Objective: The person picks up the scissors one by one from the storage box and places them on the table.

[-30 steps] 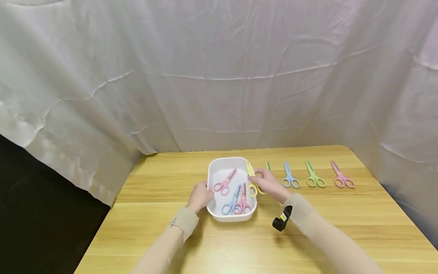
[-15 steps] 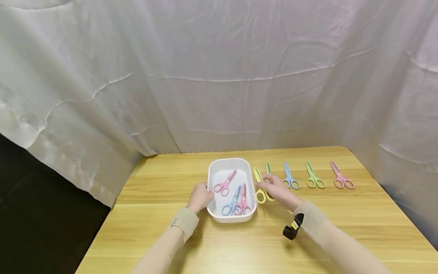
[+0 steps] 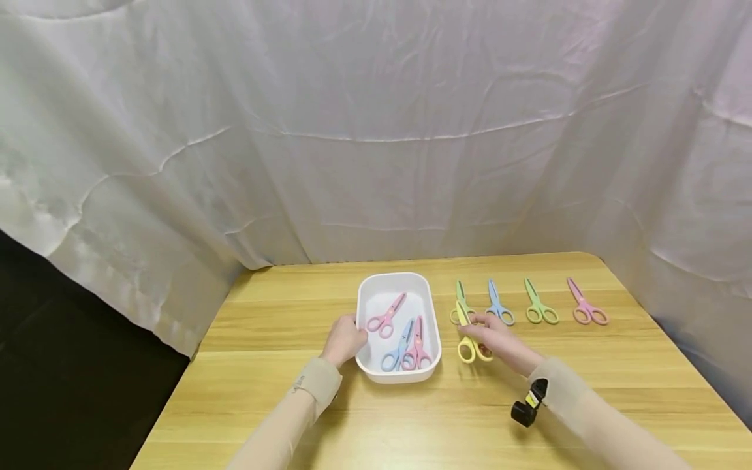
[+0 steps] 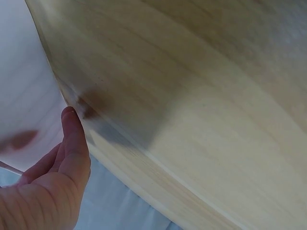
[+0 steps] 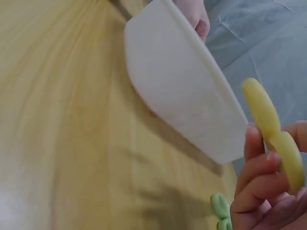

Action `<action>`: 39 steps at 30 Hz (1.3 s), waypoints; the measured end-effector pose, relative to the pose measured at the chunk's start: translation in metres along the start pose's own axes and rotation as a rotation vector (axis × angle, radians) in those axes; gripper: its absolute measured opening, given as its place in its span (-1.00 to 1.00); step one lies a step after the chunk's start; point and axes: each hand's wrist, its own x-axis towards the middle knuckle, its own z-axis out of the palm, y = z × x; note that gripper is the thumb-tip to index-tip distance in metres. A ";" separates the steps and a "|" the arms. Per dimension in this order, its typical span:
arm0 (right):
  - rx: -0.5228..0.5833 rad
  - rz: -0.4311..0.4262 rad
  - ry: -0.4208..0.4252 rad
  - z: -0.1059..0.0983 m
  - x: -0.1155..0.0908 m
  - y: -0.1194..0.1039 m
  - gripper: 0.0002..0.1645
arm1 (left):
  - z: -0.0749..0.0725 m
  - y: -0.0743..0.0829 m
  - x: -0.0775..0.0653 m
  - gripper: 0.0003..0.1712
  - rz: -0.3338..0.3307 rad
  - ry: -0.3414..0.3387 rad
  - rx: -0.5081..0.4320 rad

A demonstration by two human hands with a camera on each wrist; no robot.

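Observation:
My right hand pinches a pair of yellow scissors over the table, right of a white plastic bin. Their blades point away from me, and the yellow handle loops stick out from the fingers in the right wrist view. My left hand grips the bin's left side, thumb over the rim; its fingers lie along the outer wall in the left wrist view. Inside the bin lie pink scissors, blue scissors and a second pink pair overlapping the blue.
Along the table's far right stand out a row of scissors: green, partly behind the yellow pair, blue, another green and pink. A grey curtain hangs behind the wooden table.
My right hand has carried the yellow scissors from over the bin's right rim to the right and toward me, out past the bin. The left hand and the bin have stayed in place.

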 end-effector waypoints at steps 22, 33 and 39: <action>-0.179 0.078 -0.068 -0.013 -0.009 0.036 -0.74 | 0.000 0.000 0.002 -0.57 -0.002 -0.007 -0.016; -0.201 0.094 -0.087 -0.009 -0.008 0.034 -0.70 | 0.000 -0.002 0.002 -0.57 -0.012 -0.030 -0.042; -0.185 0.086 -0.107 -0.009 -0.008 0.036 -0.68 | -0.001 -0.004 0.003 -0.59 -0.014 -0.040 -0.036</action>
